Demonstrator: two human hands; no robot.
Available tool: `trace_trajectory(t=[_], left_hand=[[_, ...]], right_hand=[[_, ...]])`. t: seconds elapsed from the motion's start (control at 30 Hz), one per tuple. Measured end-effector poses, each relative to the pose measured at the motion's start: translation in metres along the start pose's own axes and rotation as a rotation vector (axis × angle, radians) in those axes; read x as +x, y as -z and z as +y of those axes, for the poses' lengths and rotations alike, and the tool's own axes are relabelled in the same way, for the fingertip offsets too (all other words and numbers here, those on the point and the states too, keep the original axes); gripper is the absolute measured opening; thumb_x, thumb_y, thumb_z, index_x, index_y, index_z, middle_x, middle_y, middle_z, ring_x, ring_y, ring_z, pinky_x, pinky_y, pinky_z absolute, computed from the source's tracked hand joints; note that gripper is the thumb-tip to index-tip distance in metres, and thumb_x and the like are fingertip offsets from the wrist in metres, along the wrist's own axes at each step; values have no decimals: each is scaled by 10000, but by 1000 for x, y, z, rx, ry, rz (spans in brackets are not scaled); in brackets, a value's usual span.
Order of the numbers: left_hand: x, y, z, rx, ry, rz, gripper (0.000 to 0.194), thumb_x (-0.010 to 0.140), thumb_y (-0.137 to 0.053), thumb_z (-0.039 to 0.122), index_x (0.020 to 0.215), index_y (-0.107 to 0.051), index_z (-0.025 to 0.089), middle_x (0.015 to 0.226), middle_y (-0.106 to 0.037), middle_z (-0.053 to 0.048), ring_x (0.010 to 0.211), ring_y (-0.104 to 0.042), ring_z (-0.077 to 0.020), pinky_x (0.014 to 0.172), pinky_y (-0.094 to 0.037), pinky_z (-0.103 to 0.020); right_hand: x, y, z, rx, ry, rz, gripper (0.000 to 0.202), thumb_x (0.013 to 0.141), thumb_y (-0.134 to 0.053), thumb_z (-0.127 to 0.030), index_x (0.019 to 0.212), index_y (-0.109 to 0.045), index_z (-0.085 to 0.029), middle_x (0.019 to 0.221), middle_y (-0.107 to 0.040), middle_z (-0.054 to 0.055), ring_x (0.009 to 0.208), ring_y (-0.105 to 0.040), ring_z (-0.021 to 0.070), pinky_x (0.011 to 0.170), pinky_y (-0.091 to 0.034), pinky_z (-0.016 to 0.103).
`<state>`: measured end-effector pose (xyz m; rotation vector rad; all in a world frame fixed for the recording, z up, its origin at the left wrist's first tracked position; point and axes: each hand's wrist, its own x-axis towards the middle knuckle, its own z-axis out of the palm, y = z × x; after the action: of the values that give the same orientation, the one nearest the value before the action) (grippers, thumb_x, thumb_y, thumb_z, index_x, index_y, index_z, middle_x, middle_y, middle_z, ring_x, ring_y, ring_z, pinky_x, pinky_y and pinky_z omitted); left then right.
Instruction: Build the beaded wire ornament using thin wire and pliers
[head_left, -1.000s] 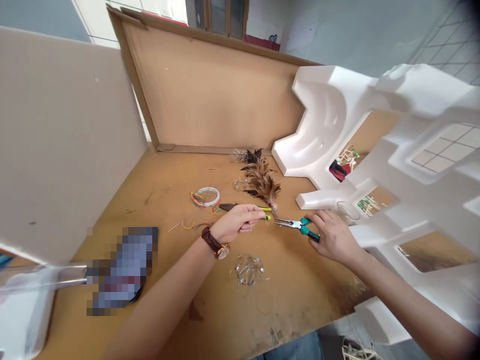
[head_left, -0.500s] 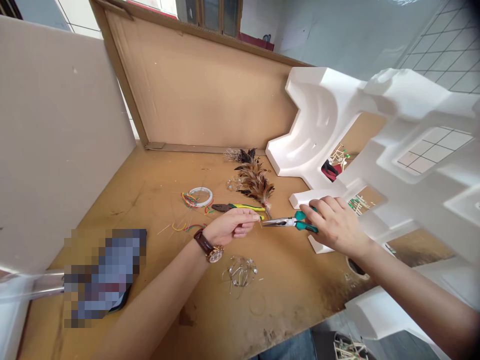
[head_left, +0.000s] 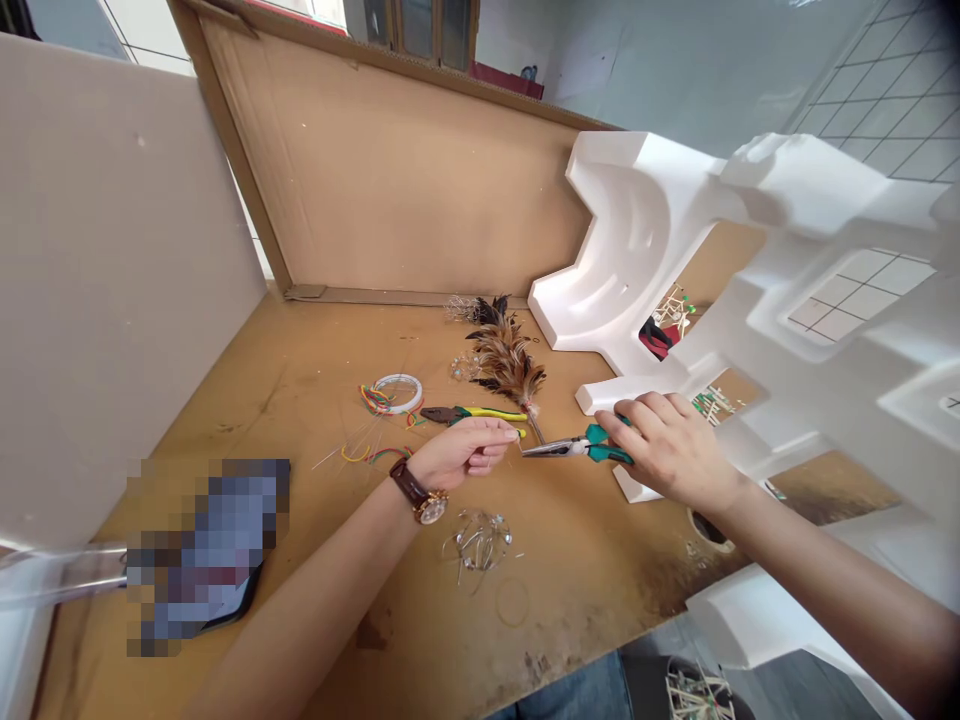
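Observation:
My right hand [head_left: 671, 445] grips the green handles of long-nose pliers [head_left: 559, 448]. Their jaws point left and look nearly closed, with the tips just by my left fingertips. My left hand [head_left: 466, 447], with a watch at the wrist, is pinched; what its fingertips hold is too small to make out. Behind it lie combination pliers [head_left: 476, 412] with yellow-green handles, partly covered by the hand. A brown feather duster [head_left: 510, 360] lies beyond, its thin handle reaching toward the long-nose pliers. Nearer me rests a small heap of thin wire pieces [head_left: 484, 541] with shiny beads.
A white ring with coloured strings [head_left: 399, 393] lies left of the combination pliers. A phone [head_left: 225, 560], blurred out, is at the left. White molded foam [head_left: 600, 290] borders the right side, and a cardboard wall [head_left: 420, 190] the back. A round hole [head_left: 709, 528] is at the right edge.
The long-nose pliers' jaws have come closer together and their tips have dipped slightly beside my left fingertips. My left hand stays nearly still; the whole view has shifted slightly.

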<state>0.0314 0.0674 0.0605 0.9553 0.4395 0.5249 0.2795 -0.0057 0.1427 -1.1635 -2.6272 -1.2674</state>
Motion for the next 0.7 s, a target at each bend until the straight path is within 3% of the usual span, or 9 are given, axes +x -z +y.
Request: trace_trajectory(t=[0.33,0.7], left_hand=[[2,0,-2,3,24,-34,184,765,-589,224,695,-442,138,504,-293,94,365,-219,4,348,-119,-132],[4,1,-2,-76,109,-112,241,763,-579,207,643,-378,152,500,-265,96,359,-192,0,335,-112,-126]], right_hand=[[-2,6,-1,-10,15,-48,206,821,-504,-271,992,-565,-175,801,-587,63,726,-438,191,640,-255,320],[2,9,2,-73,75,1,193,816,-504,-224,999,-562,-200,878,-604,66,728,-443,183,653,-257,318]])
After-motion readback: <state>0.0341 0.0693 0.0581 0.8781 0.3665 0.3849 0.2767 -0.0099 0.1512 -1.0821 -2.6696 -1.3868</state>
